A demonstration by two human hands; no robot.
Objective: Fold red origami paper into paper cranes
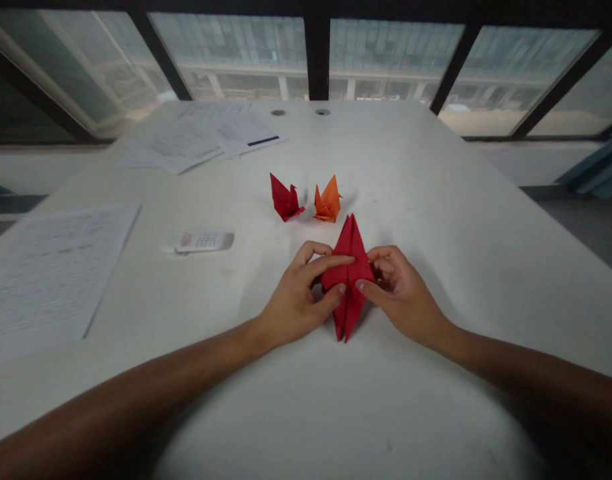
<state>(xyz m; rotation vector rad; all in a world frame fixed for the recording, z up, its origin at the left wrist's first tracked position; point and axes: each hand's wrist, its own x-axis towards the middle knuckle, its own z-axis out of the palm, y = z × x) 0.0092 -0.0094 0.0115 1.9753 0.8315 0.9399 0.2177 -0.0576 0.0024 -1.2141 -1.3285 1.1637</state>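
A long, pointed piece of folded red paper (350, 250) lies on the white table (436, 213), tips toward and away from me. My left hand (299, 297) pinches its left side, thumb below and forefinger across the top. My right hand (401, 290) grips its right side with thumb and curled fingers. Just beyond stand a finished red paper crane (285, 198) and an orange paper crane (328, 201), side by side and apart from my hands.
A white remote control (199, 241) lies left of my hands. A printed sheet (46, 273) sits at the left edge, and more papers (206, 137) lie at the far left. Windows with dark frames run behind the table.
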